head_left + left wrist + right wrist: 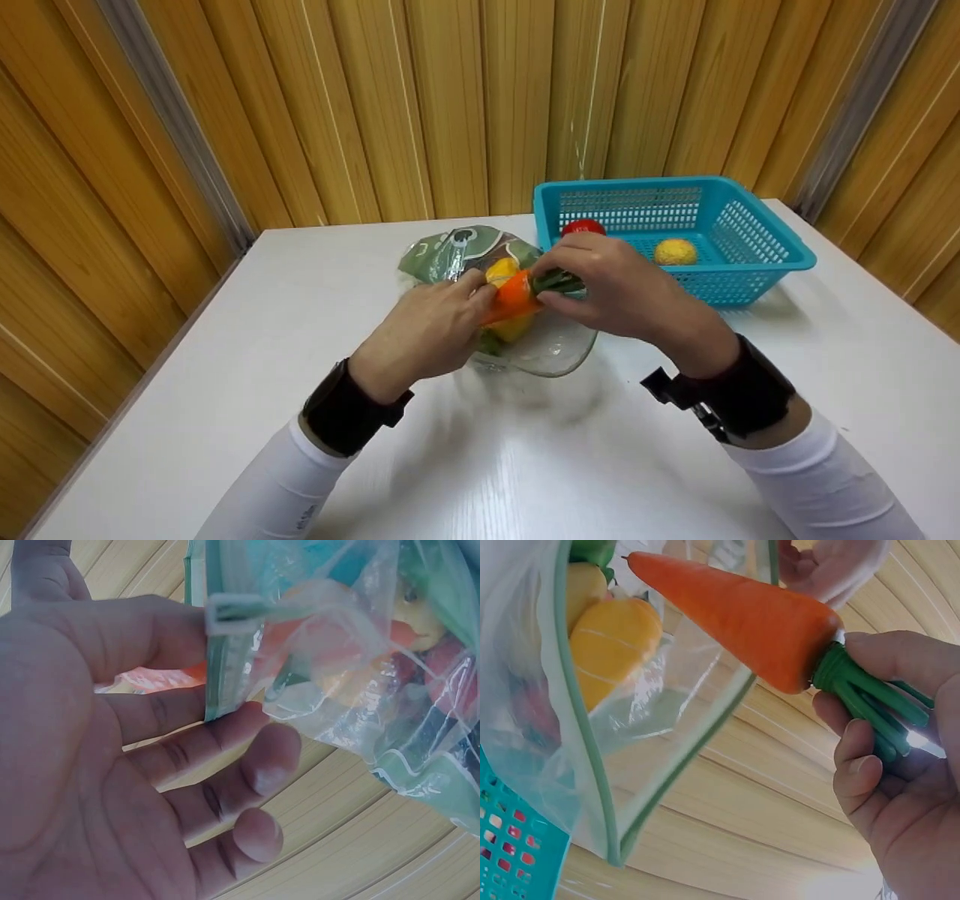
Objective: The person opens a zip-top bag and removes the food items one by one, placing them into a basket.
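Note:
My right hand (619, 283) grips an orange toy carrot (742, 622) by its green stem (866, 694). The carrot's pointed end reaches into the mouth of a clear zip bag (697, 735) with green edging. My left hand (431, 326) pinches the zip edge of that bag (229, 652) between thumb and index finger, its other fingers loosely bent. Inside the bag, the right wrist view shows a yellow mango-like fruit (619, 645) and a green piece (592, 551). Red pieces (450, 671) show through the plastic in the left wrist view.
A blue-green plastic basket (761, 268) stands at the back right of the white table (300, 300), close to the bag. It holds a yellow round fruit (676, 253) and a red item (583, 226). A wood-patterned wall (450, 105) rises behind the table.

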A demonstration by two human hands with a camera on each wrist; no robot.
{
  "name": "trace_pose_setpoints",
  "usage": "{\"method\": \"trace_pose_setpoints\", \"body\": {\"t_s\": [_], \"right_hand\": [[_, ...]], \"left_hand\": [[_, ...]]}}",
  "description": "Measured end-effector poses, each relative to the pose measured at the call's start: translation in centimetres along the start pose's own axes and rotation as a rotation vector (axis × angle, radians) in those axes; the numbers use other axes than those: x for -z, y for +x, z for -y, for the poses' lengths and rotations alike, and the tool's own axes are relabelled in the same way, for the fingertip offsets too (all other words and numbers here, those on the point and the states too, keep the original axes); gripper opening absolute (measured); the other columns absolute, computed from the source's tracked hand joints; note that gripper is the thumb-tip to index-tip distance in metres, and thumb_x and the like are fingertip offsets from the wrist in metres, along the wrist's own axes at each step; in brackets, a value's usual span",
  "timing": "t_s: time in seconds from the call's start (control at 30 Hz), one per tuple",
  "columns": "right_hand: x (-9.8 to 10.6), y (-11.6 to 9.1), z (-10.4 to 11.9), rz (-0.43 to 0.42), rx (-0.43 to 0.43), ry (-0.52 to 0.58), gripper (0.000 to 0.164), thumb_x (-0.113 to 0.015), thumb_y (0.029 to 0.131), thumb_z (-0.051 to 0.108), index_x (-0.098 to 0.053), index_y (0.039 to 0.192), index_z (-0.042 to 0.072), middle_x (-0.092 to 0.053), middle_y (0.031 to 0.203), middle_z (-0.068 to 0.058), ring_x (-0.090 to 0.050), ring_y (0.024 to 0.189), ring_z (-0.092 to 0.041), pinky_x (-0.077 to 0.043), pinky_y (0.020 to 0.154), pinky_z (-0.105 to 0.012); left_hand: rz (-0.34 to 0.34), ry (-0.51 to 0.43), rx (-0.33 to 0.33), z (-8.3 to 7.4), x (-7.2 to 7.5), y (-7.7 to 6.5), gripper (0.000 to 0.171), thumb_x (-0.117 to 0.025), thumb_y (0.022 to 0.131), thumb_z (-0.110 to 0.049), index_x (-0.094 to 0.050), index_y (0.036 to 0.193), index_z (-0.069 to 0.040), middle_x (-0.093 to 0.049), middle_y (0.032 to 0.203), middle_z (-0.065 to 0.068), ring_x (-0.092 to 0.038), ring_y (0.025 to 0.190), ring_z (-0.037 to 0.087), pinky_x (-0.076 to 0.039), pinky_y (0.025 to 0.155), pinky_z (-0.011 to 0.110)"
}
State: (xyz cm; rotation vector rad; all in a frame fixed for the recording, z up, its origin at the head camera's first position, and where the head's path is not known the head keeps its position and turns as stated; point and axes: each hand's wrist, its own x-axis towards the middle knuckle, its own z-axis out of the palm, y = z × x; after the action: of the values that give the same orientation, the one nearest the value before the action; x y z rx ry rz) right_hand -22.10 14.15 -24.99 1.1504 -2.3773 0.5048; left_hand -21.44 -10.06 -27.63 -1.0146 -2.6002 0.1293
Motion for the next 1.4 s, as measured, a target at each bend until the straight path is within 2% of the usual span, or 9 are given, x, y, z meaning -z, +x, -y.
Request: {"method": "trace_pose_setpoints", "body": {"t_s": [0.2,0.43,0.8,1.07,1.3,1.4], "right_hand": [[0.3,0.0,-0.1,-0.030,0.036,0.005,0.022,-0.082,0.081,0.011,-0.073,0.101,0.007,-0.069,0.098,-0.006,-0.065,0.094,-0.020,-0.059,0.082,-0.035],[0.8,-0.2,-0.3,-0.055,0.051,0.015,0.023,-0.083,0.081,0.012,-0.073,0.102,0.007,-0.068,0.100,-0.005,-0.064,0.095,-0.018,-0.059,0.081,-0.033],[2.4,-0.9,-0.8,-0.185,0.083,-0.021,0.025,-0.085,0.079,0.011,-0.072,0.100,0.005,-0.068,0.104,-0.007,-0.067,0.093,-0.015,-0.059,0.077,-0.028],[3.5,-1.2,-0.6,-0.320,0.122,-0.028,0.024,-0.083,0.080,0.009,-0.072,0.101,0.002,-0.069,0.104,-0.010,-0.068,0.095,-0.019,-0.047,0.085,-0.006],[3.7,-1.2,-0.4,-0.439,0.164,0.003,0.026,-0.083,0.075,0.000,-0.073,0.099,0.002,-0.070,0.100,-0.012,-0.069,0.093,-0.025,-0.045,0.086,-0.006],[3.6,-1.2,-0.4,-0.459,0.183,0.002,0.027,-0.084,0.074,-0.001,-0.073,0.098,0.002,-0.069,0.099,-0.013,-0.068,0.093,-0.026,-0.044,0.086,-0.005]], "left_hand": [[0.030,0.012,0.009,0.0,0.1,0.0,0.037,-0.064,0.092,-0.013,-0.059,0.128,-0.005,-0.059,0.117,0.009,-0.063,0.085,0.022,-0.058,0.071,0.035],[0.045,0.003,0.012,-0.1,0.2,0.0,0.039,-0.063,0.092,-0.013,-0.059,0.130,-0.006,-0.060,0.117,0.009,-0.063,0.084,0.021,-0.057,0.071,0.034],[0.043,-0.016,0.016,-0.2,0.3,0.1,0.038,-0.062,0.091,-0.010,-0.059,0.128,-0.005,-0.060,0.117,0.009,-0.064,0.088,0.023,-0.058,0.071,0.036],[0.060,-0.017,0.022,-0.1,0.2,0.1,0.038,-0.061,0.090,-0.009,-0.059,0.128,-0.006,-0.060,0.118,0.009,-0.063,0.087,0.022,-0.057,0.070,0.034],[0.078,-0.024,0.031,-0.2,0.2,0.2,0.039,-0.061,0.091,-0.010,-0.058,0.130,-0.006,-0.059,0.119,0.009,-0.063,0.088,0.022,-0.058,0.073,0.034],[0.090,-0.026,0.034,-0.2,0.3,0.2,0.039,-0.060,0.092,-0.010,-0.057,0.131,-0.007,-0.059,0.119,0.009,-0.062,0.088,0.022,-0.058,0.074,0.034]]}}
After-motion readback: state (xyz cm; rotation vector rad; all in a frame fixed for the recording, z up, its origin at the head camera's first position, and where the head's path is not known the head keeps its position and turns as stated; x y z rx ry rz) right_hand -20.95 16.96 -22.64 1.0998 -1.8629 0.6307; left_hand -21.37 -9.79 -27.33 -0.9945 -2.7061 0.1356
